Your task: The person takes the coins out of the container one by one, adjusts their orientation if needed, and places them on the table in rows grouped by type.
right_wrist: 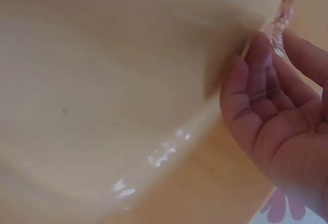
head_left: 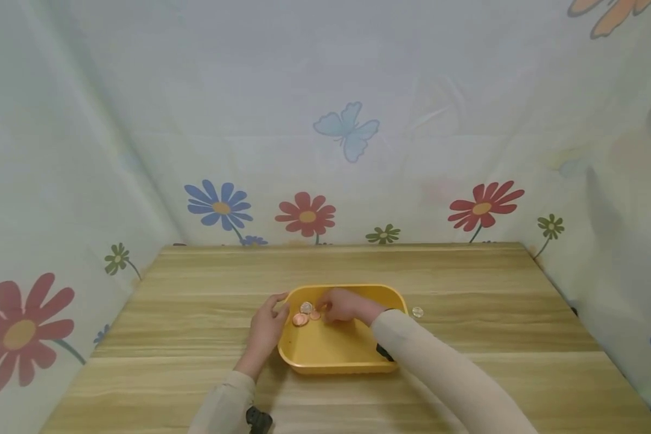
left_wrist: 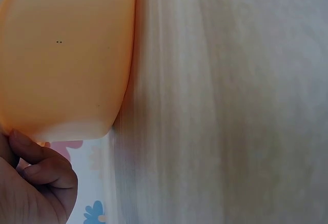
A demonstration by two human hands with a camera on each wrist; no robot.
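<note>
A yellow plastic basin (head_left: 336, 366) stands on the wooden table. My left hand (head_left: 267, 328) holds its left end, with fingers at the rim; the left wrist view shows the fingers (left_wrist: 48, 167) bent beside the basin wall (left_wrist: 66, 70). Inside the basin, my right hand (head_left: 343, 304) reaches down to the coins. Its fingertips are at a copper coin (head_left: 315, 314). A silver coin (head_left: 306, 307) and overlapping copper coins (head_left: 300, 320) lie just left of it. In the right wrist view, shiny coins (right_wrist: 279, 32) show beyond the fingertips; whether one is pinched is unclear.
One silver coin (head_left: 418, 312) lies on the table (head_left: 483, 301) just right of the basin. Behind the table and along both sides hangs a pale cloth (head_left: 249, 120) printed with flowers and a butterfly.
</note>
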